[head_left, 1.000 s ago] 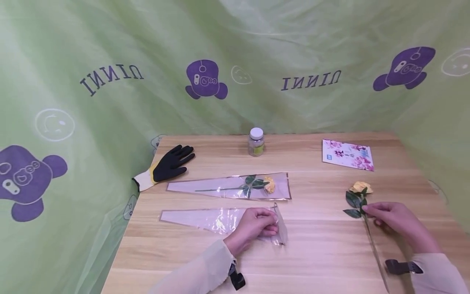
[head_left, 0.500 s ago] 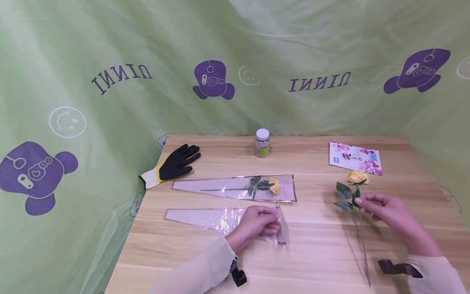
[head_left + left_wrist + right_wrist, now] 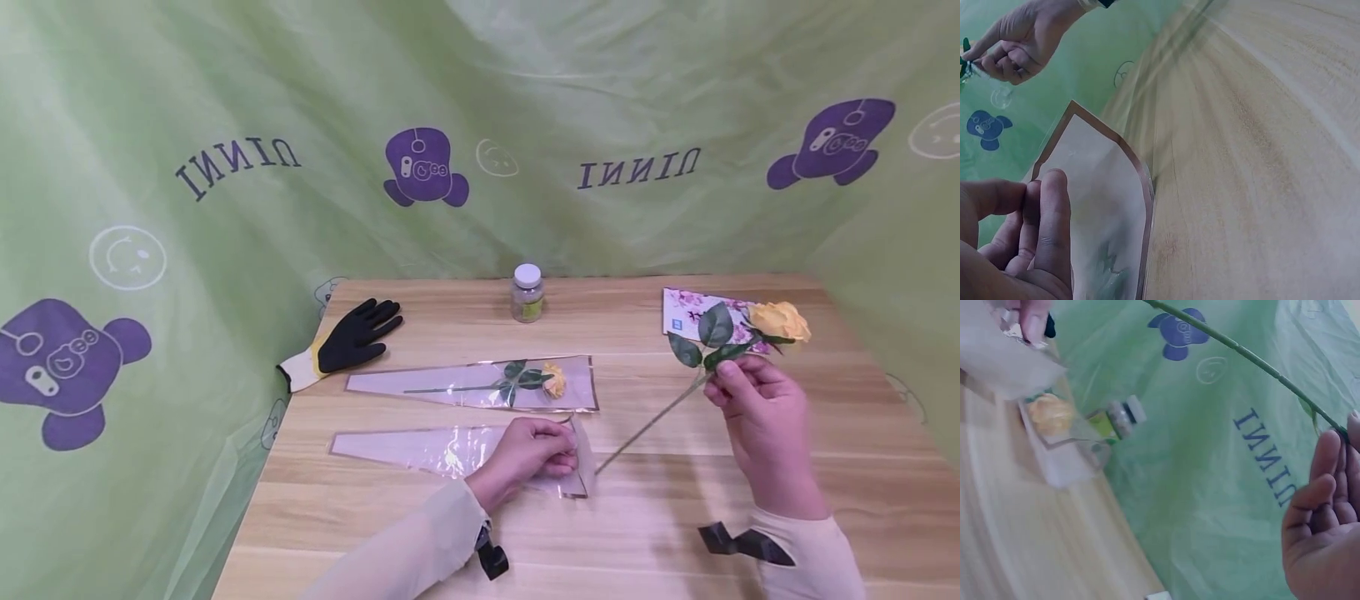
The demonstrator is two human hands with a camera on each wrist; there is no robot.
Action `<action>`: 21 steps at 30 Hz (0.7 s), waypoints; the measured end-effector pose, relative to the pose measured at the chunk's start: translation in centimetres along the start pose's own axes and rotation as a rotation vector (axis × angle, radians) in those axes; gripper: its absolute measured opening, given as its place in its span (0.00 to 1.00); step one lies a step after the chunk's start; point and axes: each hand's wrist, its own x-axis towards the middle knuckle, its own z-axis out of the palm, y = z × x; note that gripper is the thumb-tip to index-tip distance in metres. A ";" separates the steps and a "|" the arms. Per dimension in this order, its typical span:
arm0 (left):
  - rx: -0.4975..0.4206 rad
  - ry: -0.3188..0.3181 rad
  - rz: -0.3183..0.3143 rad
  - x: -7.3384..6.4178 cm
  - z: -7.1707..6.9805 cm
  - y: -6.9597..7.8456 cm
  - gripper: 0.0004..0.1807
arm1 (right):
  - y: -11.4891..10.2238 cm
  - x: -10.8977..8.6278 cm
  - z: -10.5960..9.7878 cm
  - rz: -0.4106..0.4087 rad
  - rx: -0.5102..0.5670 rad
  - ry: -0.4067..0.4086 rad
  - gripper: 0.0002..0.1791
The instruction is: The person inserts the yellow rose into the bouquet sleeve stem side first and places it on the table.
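Note:
My left hand [image 3: 528, 457] pinches the wide end of a clear flower sleeve [image 3: 405, 444] with a brown border, lifting that edge while the narrow end lies on the table. In the left wrist view the sleeve's bordered rim [image 3: 1145, 181] rises beside the fingers. My right hand [image 3: 768, 417] pinches the stem of a yellow artificial rose [image 3: 780, 322] just below its leaves. The rose is raised and tilted, its bloom at upper right. Its stem tip points down-left, right by the sleeve's wide end; whether they touch I cannot tell. In the right wrist view the green stem [image 3: 1235, 347] runs diagonally.
Behind the held sleeve, another sleeve [image 3: 420, 383] lies flat with a yellow rose [image 3: 553, 381] inside. Toward the back are a black-and-white work glove [image 3: 352, 337], a white-capped jar [image 3: 527, 296] and a floral-printed packet [image 3: 682, 315], partly covered by the raised rose. Green curtain surrounds the table.
My right hand has lifted the rose and turned it, swinging the stem tip leftward to the sleeve's wide end. My left hand keeps its pinch on the sleeve in nearly the same place.

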 end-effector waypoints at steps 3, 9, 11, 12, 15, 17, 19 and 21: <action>-0.013 -0.016 -0.002 0.1 0.1 -0.1 0.06 | 0.7 -0.3 0.2 -0.041 -0.045 0.082 0.06; -0.012 -0.026 -0.003 0.0 0.2 -0.1 0.05 | 1.2 -0.9 -0.4 -0.071 -0.182 0.216 0.04; -0.011 -0.027 -0.005 0.0 0.3 -0.1 0.05 | 1.2 -1.1 -0.7 -0.074 -0.228 0.244 0.04; -0.014 -0.029 -0.007 0.1 0.3 -0.1 0.05 | 1.2 -1.2 -0.8 -0.071 -0.249 0.255 0.04; -0.021 -0.036 -0.008 0.1 0.3 -0.1 0.05 | 1.3 -1.8 -1.0 -0.063 -0.311 0.263 0.04; -0.024 -0.038 -0.006 0.1 0.3 -0.1 0.05 | 1.5 -2.2 -1.2 -0.054 -0.344 0.253 0.04; -0.020 -0.039 -0.003 0.1 0.4 -0.1 0.05 | 1.7 -2.6 -1.3 -0.040 -0.375 0.237 0.03; -0.014 -0.041 0.000 0.1 0.4 0.0 0.06 | 2.1 -3.0 -1.5 -0.031 -0.404 0.222 0.03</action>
